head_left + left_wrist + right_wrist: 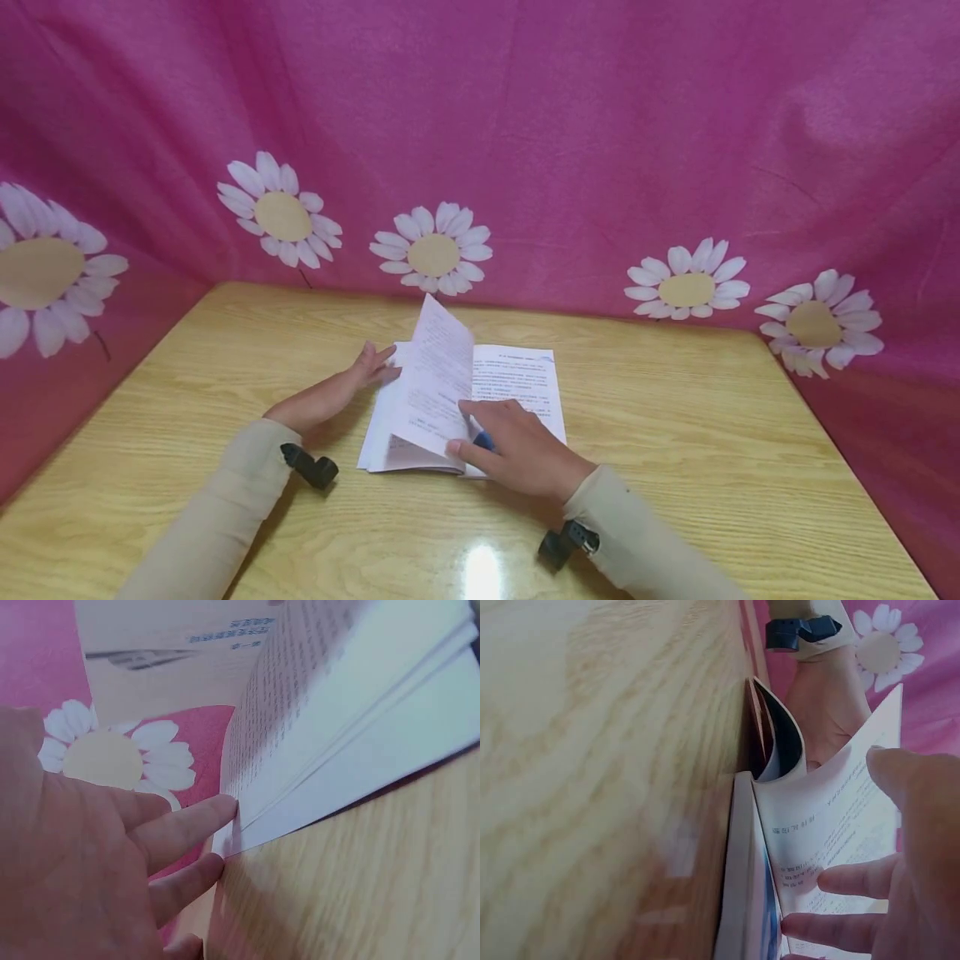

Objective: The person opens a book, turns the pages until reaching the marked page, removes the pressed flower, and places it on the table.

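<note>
An open book (517, 375) with printed pages lies on the table, and one lifted page (437, 375) stands up from its middle, leaning left. My left hand (348, 387) is at the book's left side. In the left wrist view, its straight fingertips (225, 804) touch the outer edge of the pages. Over the right half, my right hand (525, 450) reaches in from the front. Its thumb and spread fingers (855, 877) rest against the face of the lifted page in the right wrist view. Part of a blue patch on the right page shows under that hand.
The book rests on a light wooden table (660, 500). A pink curtain (555, 150) with large white flowers hangs behind the table and along its sides. Each sleeve carries a small black device, one at the left wrist (309, 467) and one at the right wrist (568, 543).
</note>
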{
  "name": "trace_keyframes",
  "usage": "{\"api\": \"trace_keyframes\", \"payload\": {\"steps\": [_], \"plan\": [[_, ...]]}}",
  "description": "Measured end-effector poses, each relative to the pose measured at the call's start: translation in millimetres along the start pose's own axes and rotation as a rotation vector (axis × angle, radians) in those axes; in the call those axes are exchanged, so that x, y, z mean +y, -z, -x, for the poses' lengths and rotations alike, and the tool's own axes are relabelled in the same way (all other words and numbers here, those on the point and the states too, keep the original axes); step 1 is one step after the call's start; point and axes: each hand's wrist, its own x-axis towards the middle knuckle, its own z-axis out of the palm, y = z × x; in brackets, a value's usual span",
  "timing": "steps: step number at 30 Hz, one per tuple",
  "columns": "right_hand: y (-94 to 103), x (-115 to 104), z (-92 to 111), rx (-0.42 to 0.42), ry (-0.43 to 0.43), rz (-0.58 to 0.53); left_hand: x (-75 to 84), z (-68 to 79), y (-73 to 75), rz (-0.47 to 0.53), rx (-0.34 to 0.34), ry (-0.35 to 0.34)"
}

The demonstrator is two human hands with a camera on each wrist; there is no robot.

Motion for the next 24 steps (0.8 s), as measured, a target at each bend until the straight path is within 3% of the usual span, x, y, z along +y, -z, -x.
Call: {"api": "trace_keyframes", "payload": {"steps": [6,17,20,24], "plan": [[-3.5,-1.9,2.5,-0.011,-0.014,0.061,-1.4,0.6,0.8,0.066,0.050,0.010],[-9.6,-0.2,2.0,-0.012,0.008,0.165,4.8,-4.7,-5.4,0.014,0.218,-0.059],[-10.0,-1.3,2.4,-0.020,0.006,0.198,9.7,-3.9,-7.3,-0.044,0.268,-0.068],[-11.3,-1.1,2.4,-0.020,-0.001,0.244,18.9,-2.4,-9.3,-0.225,0.315,-0.131]]}}
